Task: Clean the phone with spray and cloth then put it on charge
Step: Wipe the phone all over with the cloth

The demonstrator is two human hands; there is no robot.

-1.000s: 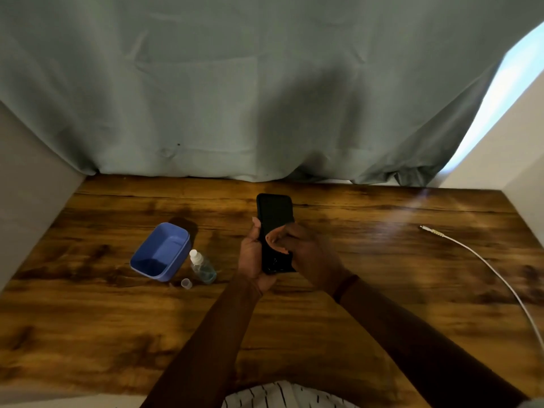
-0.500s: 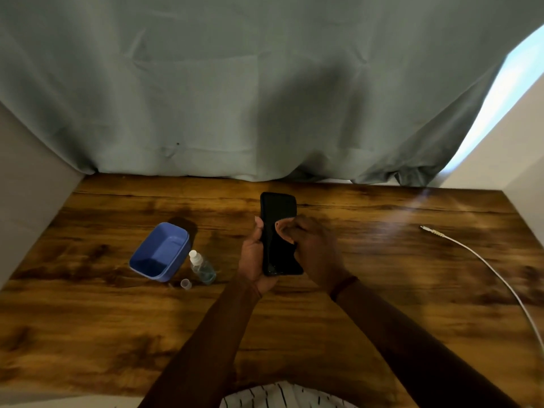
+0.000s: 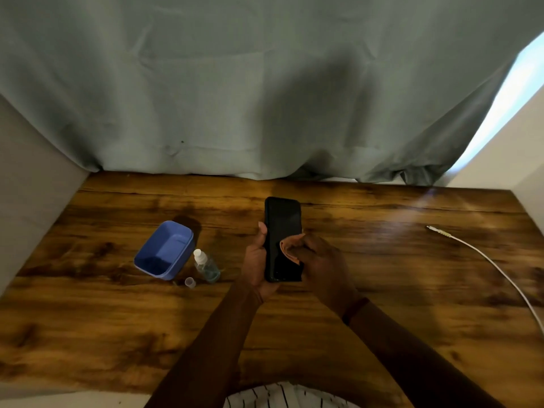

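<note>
So the phone is up off the table, roughly in the middle of the view, with its dark screen facing the camera and its long side running away from the person. The left hand grips it from the left, with the thumb lying along the left edge and the palm cupped under the lower part. The fingers behind it can't really be seen. The right hand comes in from the right with its fingers curled, pinching a small orange-ish cloth and pressing it flat on the lower right part of the screen. So both hands are grasping something and the cloth is touching the glass. Off to the left on the table, a small clear spray bottle with a white top stands just beside a tilted blue tub, and a tiny clear cap sits right in front of them. The white charging cable lies well apart from the phone on the right side, its plug end loose on the wood and pointing left. A grey-green curtain hangs behind the table, and a bit of striped shirt shows at the bottom edge.
</note>
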